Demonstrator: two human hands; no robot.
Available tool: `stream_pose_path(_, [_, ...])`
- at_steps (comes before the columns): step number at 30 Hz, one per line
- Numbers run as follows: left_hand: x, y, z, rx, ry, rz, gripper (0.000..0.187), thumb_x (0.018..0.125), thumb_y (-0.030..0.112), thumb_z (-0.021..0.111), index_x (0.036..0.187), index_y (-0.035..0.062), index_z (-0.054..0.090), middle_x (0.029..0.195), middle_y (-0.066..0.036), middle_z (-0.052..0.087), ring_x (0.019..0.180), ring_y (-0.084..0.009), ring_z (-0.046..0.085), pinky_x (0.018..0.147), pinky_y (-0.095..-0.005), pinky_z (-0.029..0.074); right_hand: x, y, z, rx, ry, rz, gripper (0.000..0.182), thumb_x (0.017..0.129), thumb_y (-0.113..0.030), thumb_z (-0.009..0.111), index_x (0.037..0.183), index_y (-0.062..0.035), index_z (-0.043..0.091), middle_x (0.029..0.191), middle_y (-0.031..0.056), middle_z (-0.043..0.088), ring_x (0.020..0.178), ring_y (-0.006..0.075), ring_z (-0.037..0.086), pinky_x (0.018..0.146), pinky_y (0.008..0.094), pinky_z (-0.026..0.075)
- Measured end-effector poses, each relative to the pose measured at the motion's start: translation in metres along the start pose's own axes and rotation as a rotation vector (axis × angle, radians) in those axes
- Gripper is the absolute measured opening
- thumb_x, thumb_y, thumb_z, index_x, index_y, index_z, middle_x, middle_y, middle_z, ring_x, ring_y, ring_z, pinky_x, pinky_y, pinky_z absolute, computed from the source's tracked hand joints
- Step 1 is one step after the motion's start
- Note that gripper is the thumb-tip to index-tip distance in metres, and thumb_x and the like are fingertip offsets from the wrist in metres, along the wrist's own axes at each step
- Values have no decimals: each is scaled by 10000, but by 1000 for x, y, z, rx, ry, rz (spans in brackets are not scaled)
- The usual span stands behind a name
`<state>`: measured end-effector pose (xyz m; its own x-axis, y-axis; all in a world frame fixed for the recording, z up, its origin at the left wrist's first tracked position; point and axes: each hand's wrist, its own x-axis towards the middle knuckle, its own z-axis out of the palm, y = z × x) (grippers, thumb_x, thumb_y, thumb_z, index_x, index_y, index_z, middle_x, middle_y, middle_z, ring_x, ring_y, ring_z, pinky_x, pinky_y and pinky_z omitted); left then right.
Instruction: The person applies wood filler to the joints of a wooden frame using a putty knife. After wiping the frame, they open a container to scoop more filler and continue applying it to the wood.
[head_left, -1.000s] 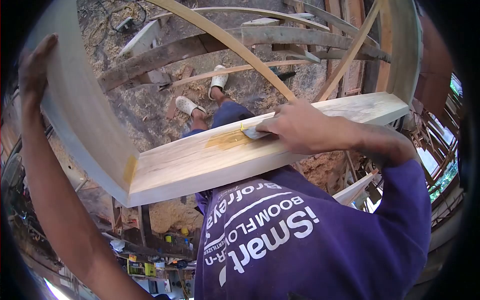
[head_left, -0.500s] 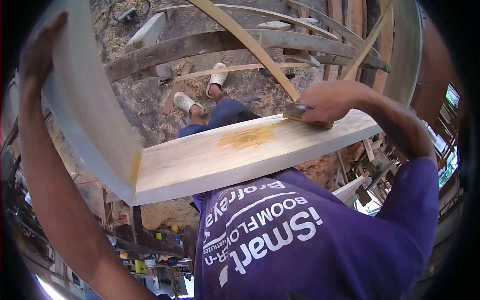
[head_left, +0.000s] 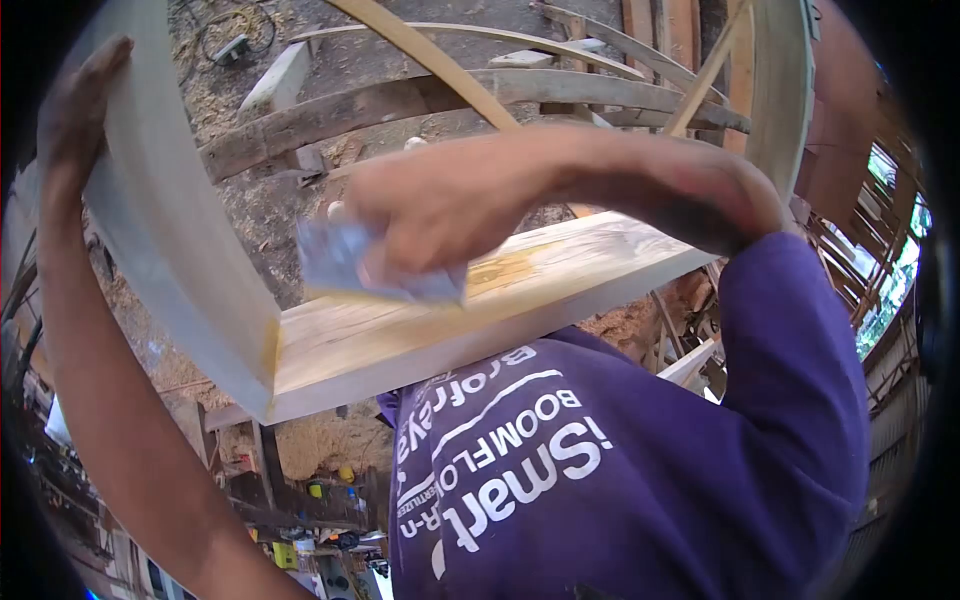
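My right hand [head_left: 430, 205] is closed on a sanding block [head_left: 385, 270], grey-blue with a yellowish lower edge and smeared by motion. It is low over the left half of a pale wooden board [head_left: 340, 345], which lies across in front of my body. A yellow-brown patch [head_left: 505, 268] shows on that board, partly behind the block. Joined at its left end is a tall upright board [head_left: 185, 220], with a yellow strip along the corner. High on the outer edge of this upright, my left hand [head_left: 85, 105] grips it, fingertips at the rim.
A slanting wooden strip [head_left: 430, 55] crosses above the far side. Beyond it, curved timbers [head_left: 600, 90] lie over a floor littered with shavings [head_left: 225, 110]. Another tall panel [head_left: 780, 100] stands at the right. Tools and small items [head_left: 310, 550] fill the lower left.
My right hand has swept left along the board with the sanding block, from the right end to the left half. My left hand keeps its hold on the upright board. The view has shifted slightly.
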<state>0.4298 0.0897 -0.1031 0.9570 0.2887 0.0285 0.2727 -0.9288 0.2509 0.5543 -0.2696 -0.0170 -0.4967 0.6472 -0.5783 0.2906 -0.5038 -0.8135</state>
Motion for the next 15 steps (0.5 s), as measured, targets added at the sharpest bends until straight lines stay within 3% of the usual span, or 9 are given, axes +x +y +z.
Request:
stream_pose_path(3, [11, 3, -1, 202, -79, -14, 344, 972, 229, 513, 1277, 110, 619, 1185, -126, 676, 1027, -310, 659, 873, -361, 508, -52, 10, -8, 269, 433, 64, 415, 810, -303, 662, 1015, 56, 697, 787, 139, 685, 668, 199, 626, 608, 330, 506])
stream_pose_path(5, [15, 18, -5, -64, 50, -264, 457, 920, 290, 601, 1322, 77, 560, 1230, -148, 646, 1025, -320, 657, 886, -378, 506, -97, 22, 1, 262, 509, 1, 437, 833, -346, 691, 1057, 28, 683, 820, 100, 692, 684, 184, 632, 634, 317, 514])
stream_pose_path(7, [13, 30, -10, -151, 93, -219, 526, 892, 308, 635, 1349, 74, 525, 1270, -160, 616, 1051, -313, 646, 910, -383, 495, -133, 31, 34, 401, 657, 79, 421, 812, -326, 745, 1043, 23, 692, 822, 91, 696, 702, 158, 633, 639, 310, 519])
stream_pose_path(9, [16, 16, -1, -242, 135, -169, 601, 863, 326, 669, 1377, 71, 490, 1310, -171, 586, 1078, -307, 636, 934, -387, 484, -163, 31, 70, 400, 821, 123, 326, 822, -231, 749, 1024, 18, 696, 838, 76, 706, 726, 141, 641, 657, 276, 516])
stream_pose_path(11, [28, -29, 14, 103, 226, 241, 636, 865, 302, 667, 1418, 83, 443, 1391, -175, 522, 1154, -300, 595, 988, -380, 454, -185, 38, 117, 240, 1063, 131, 264, 832, -140, 734, 1050, 6, 702, 900, 87, 729, 799, 154, 674, 708, 284, 545])
stream_pose_path(13, [29, 1, 0, -295, 80, -136, 609, 874, 290, 667, 1406, 67, 472, 1438, -184, 475, 1233, -316, 544, 1024, -365, 430, -194, 49, 174, 601, 1303, -142, 270, 798, -1, 736, 1067, -12, 711, 979, 102, 740, 901, 163, 697, 786, 311, 579])
stream_pose_path(14, [29, -14, 7, -155, 136, 25, 606, 877, 280, 664, 1407, 56, 473, 1456, -190, 450, 1248, -329, 528, 1031, -369, 425, -201, 45, 197, 732, 1357, -165, 332, 756, 96, 735, 1069, -13, 715, 1031, 114, 736, 975, 182, 696, 857, 329, 589])
stream_pose_path(15, [33, -42, 19, -24, 215, 178, 603, 880, 270, 660, 1408, 45, 474, 1475, -196, 426, 1263, -341, 512, 1039, -374, 420, -204, 42, 217, 731, 1370, -242, 339, 727, 115, 751, 1043, -6, 719, 1015, 116, 736, 949, 190, 703, 850, 325, 595])
